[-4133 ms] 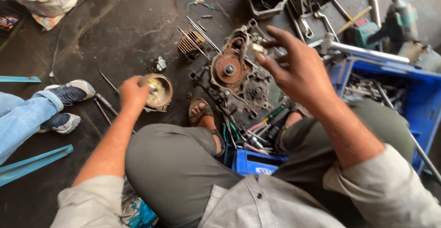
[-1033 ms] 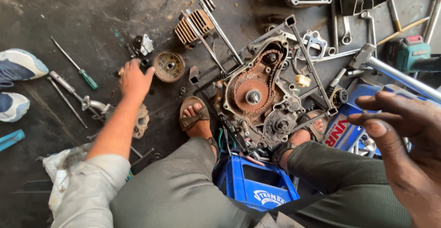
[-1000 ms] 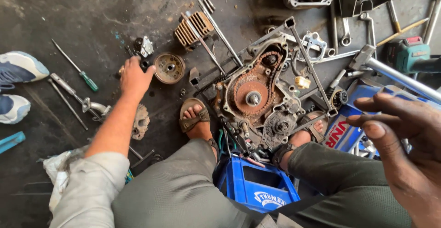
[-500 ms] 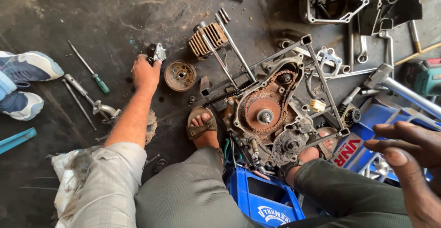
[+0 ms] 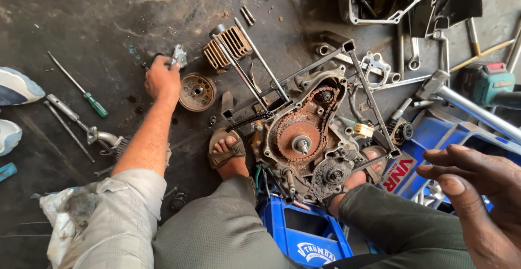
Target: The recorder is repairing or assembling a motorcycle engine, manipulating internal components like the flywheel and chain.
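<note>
On oily floor — left hand [image 5: 161, 79] grasping one small metal part [image 5: 178, 56], right hand [image 5: 477, 193] released — one flywheel [image 5: 197, 91] beside

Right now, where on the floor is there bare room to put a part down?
Bare concrete lies top left, above the left hand and beyond the green-handled screwdriver. A smaller patch sits between that screwdriver and the forearm. Crowded: around the engine case, the finned cylinder, and the wrenches top right.

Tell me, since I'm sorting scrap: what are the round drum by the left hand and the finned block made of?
Round rusty-brown drum: apparently steel or iron, dull, rust-coloured. Finned copper-tinted block: probably cast metal, grimy with a matte, orange-brown coating. The left hand rests beside the drum.
</note>
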